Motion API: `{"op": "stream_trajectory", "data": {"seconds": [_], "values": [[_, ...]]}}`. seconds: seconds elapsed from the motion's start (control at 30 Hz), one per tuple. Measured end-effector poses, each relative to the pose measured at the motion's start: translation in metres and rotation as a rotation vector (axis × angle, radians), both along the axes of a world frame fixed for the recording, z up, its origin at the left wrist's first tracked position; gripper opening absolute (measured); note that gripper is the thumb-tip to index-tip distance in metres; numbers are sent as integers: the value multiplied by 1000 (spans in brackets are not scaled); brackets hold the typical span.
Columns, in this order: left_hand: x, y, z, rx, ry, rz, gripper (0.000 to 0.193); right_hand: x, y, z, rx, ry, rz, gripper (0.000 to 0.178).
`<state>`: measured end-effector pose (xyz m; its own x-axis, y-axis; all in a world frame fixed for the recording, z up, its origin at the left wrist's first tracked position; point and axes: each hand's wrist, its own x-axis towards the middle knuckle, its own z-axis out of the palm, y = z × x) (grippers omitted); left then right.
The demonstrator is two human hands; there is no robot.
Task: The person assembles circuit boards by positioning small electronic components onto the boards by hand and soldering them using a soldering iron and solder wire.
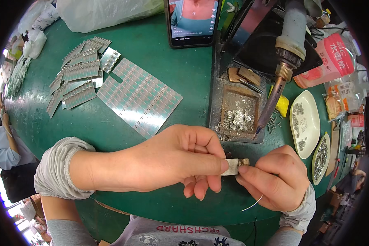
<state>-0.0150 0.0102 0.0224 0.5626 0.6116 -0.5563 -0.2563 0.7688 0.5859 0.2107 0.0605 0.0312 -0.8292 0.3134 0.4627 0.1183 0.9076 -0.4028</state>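
Two hands met over the near rim of the round green table point(168, 61) in the head view, with the table's curved edge running just beneath them and open green surface between the hands and the metal sheet point(139, 96) farther back. To the left rear lay a heap of cut metal strips point(76, 71), well apart from the hands. Straight behind the hands stood a dark soldering stand point(238, 102) with a tray of silvery scraps point(238, 115), and the soldering iron point(285, 61) slanted down toward that tray, its tip near the right hand's far side. A pale oval dish point(305, 119) of small parts sat to the right, close to the table's edge, so room on that side was tight.

The small metal piece point(235, 166) lay with its long axis nearly level, left to right, its right end toward the right hand.

The left hand point(180, 158) had thumb and fingers pinched together on the piece's left end. The right hand point(274, 178) was closed, fingertips touching the piece's right end, and a thin wire point(254, 203) curved out below it. A phone point(192, 20) leaned at the table's back.
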Motion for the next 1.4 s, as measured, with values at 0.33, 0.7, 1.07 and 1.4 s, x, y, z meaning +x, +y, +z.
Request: {"op": "stream_trajectory", "data": {"seconds": [0.33, 0.7, 1.07, 1.4], "values": [[0, -2, 1, 171, 88, -33, 10, -5, -1, 8, -210, -50, -167, 37], [7, -8, -10, 354, 149, -23, 8, -8, -2, -3, -178, -3, -89, 33], [7, -6, -7, 336, 153, -33, 10, -8, -2, -7, -186, 32, -87, 32], [8, -6, -10, 354, 117, -48, 9, -8, -2, -7, -163, 32, -87, 33]]}}
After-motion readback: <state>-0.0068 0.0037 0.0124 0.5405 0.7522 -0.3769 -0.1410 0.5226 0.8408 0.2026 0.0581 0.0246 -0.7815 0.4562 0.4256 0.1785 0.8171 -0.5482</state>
